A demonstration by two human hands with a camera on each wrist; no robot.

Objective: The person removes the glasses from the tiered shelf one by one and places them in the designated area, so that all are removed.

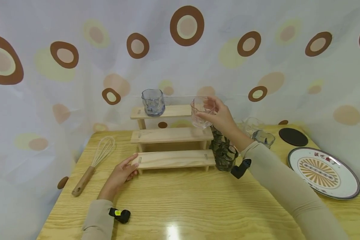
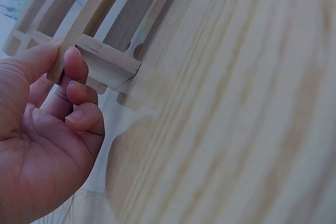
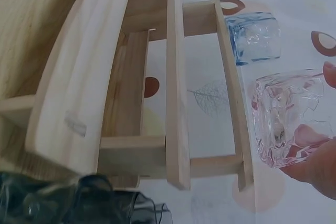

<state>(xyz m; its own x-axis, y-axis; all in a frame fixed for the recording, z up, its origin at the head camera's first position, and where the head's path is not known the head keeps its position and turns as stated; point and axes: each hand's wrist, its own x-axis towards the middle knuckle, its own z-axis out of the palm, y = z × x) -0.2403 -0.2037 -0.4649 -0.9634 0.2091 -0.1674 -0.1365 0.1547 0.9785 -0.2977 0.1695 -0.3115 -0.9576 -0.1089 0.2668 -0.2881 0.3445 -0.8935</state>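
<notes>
A three-step wooden rack stands on the table. My left hand pinches the left end of its lowest board between thumb and fingers, as the left wrist view shows at the board's end. In my right hand is a clear, pink-tinted glass, held upright by the thumb and fingers near the right end of the top step. The right wrist view has this pink glass beside the top board. A blue-tinted glass sits on the left of the top step.
Dark grey glasses stand close against the rack's right side. Behind the right forearm are a bluish glass and a clear one. A black round mat and a patterned plate lie at right, a whisk at left.
</notes>
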